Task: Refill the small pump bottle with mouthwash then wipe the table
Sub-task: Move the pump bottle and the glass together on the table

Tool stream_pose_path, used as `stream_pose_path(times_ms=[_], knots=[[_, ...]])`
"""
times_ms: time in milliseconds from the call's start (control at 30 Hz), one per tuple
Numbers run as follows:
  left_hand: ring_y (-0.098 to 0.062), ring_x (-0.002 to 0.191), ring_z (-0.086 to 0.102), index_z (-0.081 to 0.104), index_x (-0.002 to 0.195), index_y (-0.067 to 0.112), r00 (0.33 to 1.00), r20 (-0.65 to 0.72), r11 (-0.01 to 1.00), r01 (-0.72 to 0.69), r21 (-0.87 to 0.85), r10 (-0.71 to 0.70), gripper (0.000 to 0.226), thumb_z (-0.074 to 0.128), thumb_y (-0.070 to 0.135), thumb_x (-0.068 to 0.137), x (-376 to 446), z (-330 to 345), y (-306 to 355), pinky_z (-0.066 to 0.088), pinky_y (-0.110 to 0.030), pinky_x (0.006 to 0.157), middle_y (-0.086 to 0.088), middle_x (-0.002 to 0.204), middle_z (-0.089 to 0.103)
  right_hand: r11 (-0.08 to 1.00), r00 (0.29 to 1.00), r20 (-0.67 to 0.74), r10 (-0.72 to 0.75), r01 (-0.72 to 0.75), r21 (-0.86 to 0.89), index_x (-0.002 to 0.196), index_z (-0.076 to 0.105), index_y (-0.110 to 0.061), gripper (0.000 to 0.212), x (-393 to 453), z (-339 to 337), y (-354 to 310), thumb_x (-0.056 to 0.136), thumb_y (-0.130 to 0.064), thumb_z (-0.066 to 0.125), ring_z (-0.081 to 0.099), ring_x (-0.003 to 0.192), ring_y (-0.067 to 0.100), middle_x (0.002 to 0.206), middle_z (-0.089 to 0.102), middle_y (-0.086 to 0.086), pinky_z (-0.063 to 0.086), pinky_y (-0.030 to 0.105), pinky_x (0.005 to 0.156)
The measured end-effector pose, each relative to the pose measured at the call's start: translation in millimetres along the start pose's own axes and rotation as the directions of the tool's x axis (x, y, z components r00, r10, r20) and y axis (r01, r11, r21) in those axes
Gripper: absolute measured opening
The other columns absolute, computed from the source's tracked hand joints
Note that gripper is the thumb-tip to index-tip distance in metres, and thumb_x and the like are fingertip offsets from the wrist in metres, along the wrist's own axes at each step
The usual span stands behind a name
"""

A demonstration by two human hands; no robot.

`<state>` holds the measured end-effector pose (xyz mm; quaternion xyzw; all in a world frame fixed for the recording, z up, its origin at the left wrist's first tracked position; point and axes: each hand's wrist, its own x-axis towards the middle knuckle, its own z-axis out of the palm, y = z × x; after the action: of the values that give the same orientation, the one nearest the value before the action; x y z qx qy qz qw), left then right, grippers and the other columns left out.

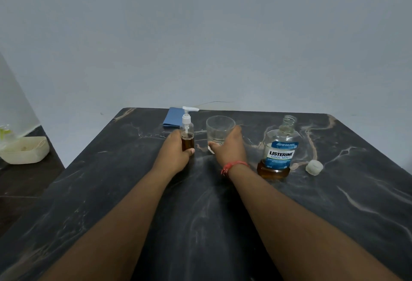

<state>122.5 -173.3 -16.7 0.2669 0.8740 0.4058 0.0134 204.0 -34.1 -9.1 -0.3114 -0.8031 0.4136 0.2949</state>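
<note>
Hands first: our left hand (pixel 176 150) is wrapped around the lower body of the small pump bottle (pixel 188 134), and our right hand (pixel 229 147) is curled around the drinking glass (pixel 220 130), which stands just to the right of the pump bottle. We judge the main risk is spilling: the mouthwash bottle (pixel 278 151), further right of the pump bottle, stands open, its cap (pixel 314 166) lies apart, and our right forearm passes near it, so a careless pull could tip it over. The pump bottle is upright on the table (pixel 111 169), pump head mounted, amber liquid in its lower part only. A blue cloth (pixel 172 120) lies just behind it.
</note>
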Motion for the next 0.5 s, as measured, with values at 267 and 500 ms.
stream_pose_path(times_ms=[267,500], knots=[[-0.026,0.112,0.056,0.051,0.119,0.013,0.995,-0.086,0.999,-0.042,0.019,0.044,0.041,0.076,0.021,0.088,89.9,41.6,3.9,0.046,-0.038,0.091,-0.007,0.12,0.057,0.99,0.964,-0.226,0.141,-0.131,0.062,0.128,0.037,-0.013,0.062,88.6,44.2,9.1,0.081,-0.02,0.077,0.054,0.122,0.03,0.135,0.048,0.006,0.05,0.045,0.1],[-0.028,0.116,0.055,0.051,0.125,0.009,0.99,-0.139,1.0,-0.012,-0.004,0.011,0.043,0.074,0.019,0.09,155.5,70.8,5.9,0.043,-0.034,0.09,-0.01,0.123,0.057,0.986,0.952,-0.259,0.165,-0.154,0.063,0.137,0.035,-0.01,0.068,147.8,67.2,15.2,0.083,-0.018,0.076,0.052,0.125,0.032,0.14,0.046,0.008,0.047,0.045,0.101]])
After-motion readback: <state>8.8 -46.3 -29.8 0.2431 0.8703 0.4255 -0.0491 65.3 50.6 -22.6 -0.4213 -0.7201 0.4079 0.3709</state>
